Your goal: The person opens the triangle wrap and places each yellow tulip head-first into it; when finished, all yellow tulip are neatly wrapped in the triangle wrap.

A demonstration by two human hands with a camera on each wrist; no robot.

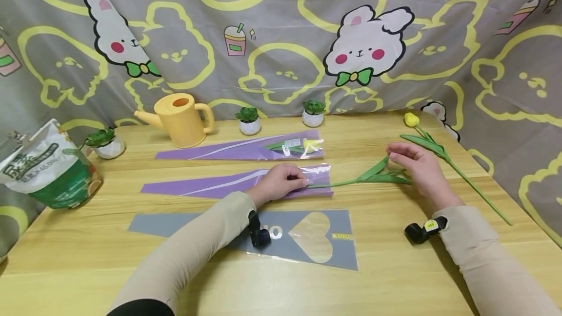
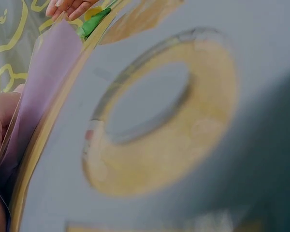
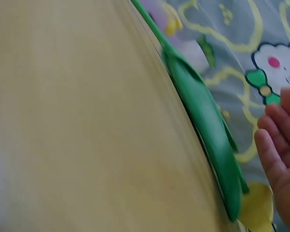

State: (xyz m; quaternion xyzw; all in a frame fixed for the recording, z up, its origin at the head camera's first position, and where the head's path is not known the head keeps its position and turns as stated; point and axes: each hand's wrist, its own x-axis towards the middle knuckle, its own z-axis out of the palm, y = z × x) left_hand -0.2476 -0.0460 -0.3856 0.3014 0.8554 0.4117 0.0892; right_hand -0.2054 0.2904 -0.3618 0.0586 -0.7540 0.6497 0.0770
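My left hand (image 1: 281,182) pinches the purple flower sleeve (image 1: 210,184) in the middle row near its wide end. A tulip stem (image 1: 335,185) runs from that end toward the right. Its green leaves (image 1: 379,174) lie beside my right hand (image 1: 417,167). In the right wrist view the tulip's yellow bloom (image 3: 256,208) shows by the palm, while in the head view that hand hides it. The right fingers (image 3: 275,140) are fairly straight and grip nothing. In the left wrist view the purple sleeve (image 2: 50,63) rises beside the left fingers.
A second purple sleeve holding a yellow tulip (image 1: 311,146) lies farther back. A grey sleeve with a heart window (image 1: 347,252) lies in front, partly under the left forearm. Another tulip (image 1: 432,145) lies right. Behind stand a yellow watering can (image 1: 184,123), small potted plants (image 1: 249,123) and a bag (image 1: 52,174).
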